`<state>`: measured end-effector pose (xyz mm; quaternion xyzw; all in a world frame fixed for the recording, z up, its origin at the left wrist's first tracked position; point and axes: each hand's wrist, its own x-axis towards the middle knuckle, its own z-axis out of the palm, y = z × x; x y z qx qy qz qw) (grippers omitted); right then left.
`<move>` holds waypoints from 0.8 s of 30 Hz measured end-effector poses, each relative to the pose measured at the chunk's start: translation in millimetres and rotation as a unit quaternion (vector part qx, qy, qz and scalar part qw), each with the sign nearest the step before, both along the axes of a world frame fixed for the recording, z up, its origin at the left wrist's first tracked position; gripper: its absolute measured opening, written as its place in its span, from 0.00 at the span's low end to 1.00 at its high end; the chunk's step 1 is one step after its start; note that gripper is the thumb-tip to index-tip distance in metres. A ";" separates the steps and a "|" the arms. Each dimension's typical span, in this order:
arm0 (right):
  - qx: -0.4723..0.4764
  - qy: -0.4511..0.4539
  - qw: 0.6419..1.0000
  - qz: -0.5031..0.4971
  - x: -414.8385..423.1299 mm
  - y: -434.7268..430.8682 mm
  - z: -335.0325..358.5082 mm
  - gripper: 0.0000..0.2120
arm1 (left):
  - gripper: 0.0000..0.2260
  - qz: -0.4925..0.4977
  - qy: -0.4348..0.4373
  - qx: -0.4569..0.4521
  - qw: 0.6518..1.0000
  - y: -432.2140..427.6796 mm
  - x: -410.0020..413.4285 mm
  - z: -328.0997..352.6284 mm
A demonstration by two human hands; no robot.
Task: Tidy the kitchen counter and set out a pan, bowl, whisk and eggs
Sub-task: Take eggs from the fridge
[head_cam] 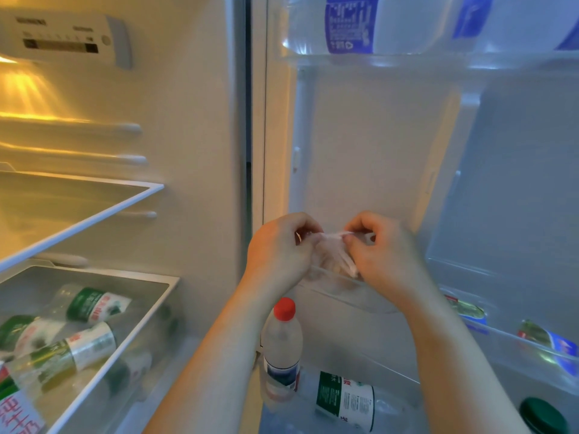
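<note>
I face an open fridge with its door swung to the right. A thin clear plastic bag [333, 256] sits in a door shelf [369, 300] at mid height. My left hand [279, 249] grips the bag's left side. My right hand [380, 249] pinches the twisted top of the bag from the right. Both hands meet over the bag, and its contents are blurred and largely hidden by my fingers. No pan, bowl, whisk or eggs show plainly.
A red-capped water bottle [282, 349] stands in the lower door shelf beside a green-labelled bottle [344, 400]. Several bottles lie in the fridge drawer [150, 311] at the lower left. Large water bottles [360, 23] fill the top door shelf. A glass shelf [94, 214] juts out at left.
</note>
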<state>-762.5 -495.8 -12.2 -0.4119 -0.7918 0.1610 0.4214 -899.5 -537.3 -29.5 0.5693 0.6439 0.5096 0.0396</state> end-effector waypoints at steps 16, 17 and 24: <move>-0.041 0.067 0.996 -0.036 -1.9 9.1 -3.9 0.11 | 0.06 0.006 -0.145 0.077 0.986 3.6 -12.2 -2.1; -0.038 0.090 0.995 -0.037 -1.5 9.8 -3.1 0.11 | 0.06 0.000 -0.157 0.079 0.984 3.8 -12.4 -2.0; -0.042 0.207 0.977 0.030 -0.4 9.2 -0.3 0.14 | 0.10 -0.055 -0.207 0.086 0.973 3.1 -9.0 4.6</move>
